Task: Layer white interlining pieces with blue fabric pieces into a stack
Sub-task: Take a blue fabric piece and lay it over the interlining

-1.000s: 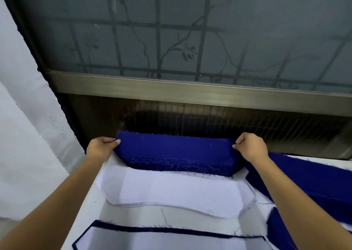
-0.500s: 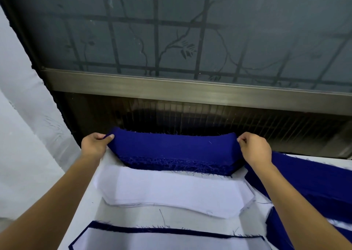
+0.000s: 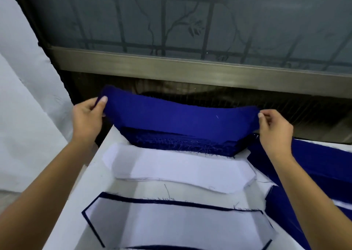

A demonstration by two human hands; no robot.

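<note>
Blue piece in my hands: one single layer of blue fabric (image 3: 181,120), held in the air over the desk's far edge, sagging in the middle.
Left hand: my left hand (image 3: 87,118) pinches the piece's left end, thumb on top, the other fingers curled beneath.
Right hand: my right hand (image 3: 274,128) pinches the right end between thumb and fingertips.
Blue pile: one pile of blue pieces (image 3: 181,145) lies under the held piece at the far edge, frayed threads along its near side; there are too many layers for me to count.
White interlining: one thin pile of white interlining pieces (image 3: 181,169) lies just in front of the blue pile, touching it; I cannot tell the sheet count.
Layered stack: one stack (image 3: 181,227) at the near edge, white on top with a blue rim showing round it.
Desk: a white desk (image 3: 99,173) carries all three.
Right edge: two more stretches of loose blue fabric (image 3: 314,166) lie there.
Behind: one frosted window (image 3: 190,21) with a metal frame (image 3: 190,69).
</note>
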